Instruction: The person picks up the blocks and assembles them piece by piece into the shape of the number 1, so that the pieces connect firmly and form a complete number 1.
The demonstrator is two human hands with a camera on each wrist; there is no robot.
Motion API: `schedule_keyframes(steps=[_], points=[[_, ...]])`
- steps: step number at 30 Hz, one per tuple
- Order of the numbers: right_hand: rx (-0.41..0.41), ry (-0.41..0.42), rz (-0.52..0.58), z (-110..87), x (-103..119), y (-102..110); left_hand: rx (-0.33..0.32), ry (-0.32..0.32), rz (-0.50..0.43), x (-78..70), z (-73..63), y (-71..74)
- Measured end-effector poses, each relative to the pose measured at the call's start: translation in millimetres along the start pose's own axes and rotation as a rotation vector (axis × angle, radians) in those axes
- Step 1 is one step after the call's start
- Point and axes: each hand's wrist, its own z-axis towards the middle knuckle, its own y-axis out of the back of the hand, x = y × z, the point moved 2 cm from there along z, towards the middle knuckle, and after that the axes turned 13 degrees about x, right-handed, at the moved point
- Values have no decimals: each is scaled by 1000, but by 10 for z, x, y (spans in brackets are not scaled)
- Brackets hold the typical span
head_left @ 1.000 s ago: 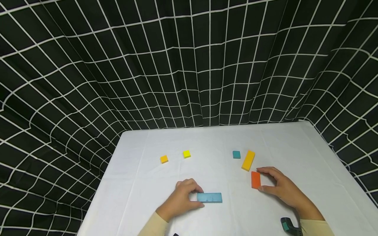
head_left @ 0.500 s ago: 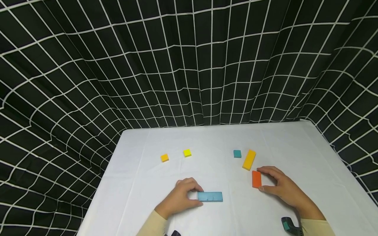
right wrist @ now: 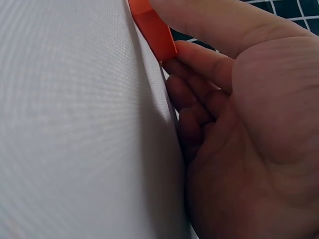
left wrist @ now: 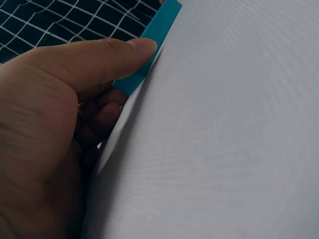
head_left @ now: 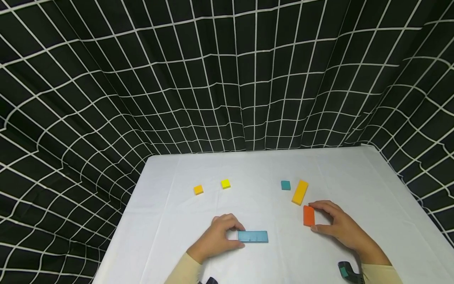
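Note:
A light blue rectangular block (head_left: 253,236) lies flat on the white cloth near the front middle. My left hand (head_left: 217,239) pinches its left end between thumb and fingers; in the left wrist view the thumb lies along the long side of the teal-looking block (left wrist: 167,22). Farther right, my right hand (head_left: 337,224) grips a short orange-red block (head_left: 308,215) by its right side, the thumb at the near corner and a finger at the far one. The right wrist view shows the orange block (right wrist: 154,30) at the top, partly hidden by the thumb.
Just beyond the orange-red block lies a long yellow-orange block (head_left: 300,192), tilted, with a small teal square (head_left: 285,185) beside it. A yellow square (head_left: 225,184) and an orange square (head_left: 198,190) lie at the back left. Black white-gridded curtains (head_left: 227,79) surround the table (head_left: 170,221).
The whole head view has shifted slightly. Both hands and the blocks stay in the same places relative to each other.

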Motion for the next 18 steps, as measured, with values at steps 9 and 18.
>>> schedule_keyframes(steps=[9, 18], points=[[-18, 0, -43, 7, 2, -14, 3, 15, -3, -23, 0, 7], [-15, -5, -37, 16, 1, -22, 4, 20, -4, -11, -3, 5]])
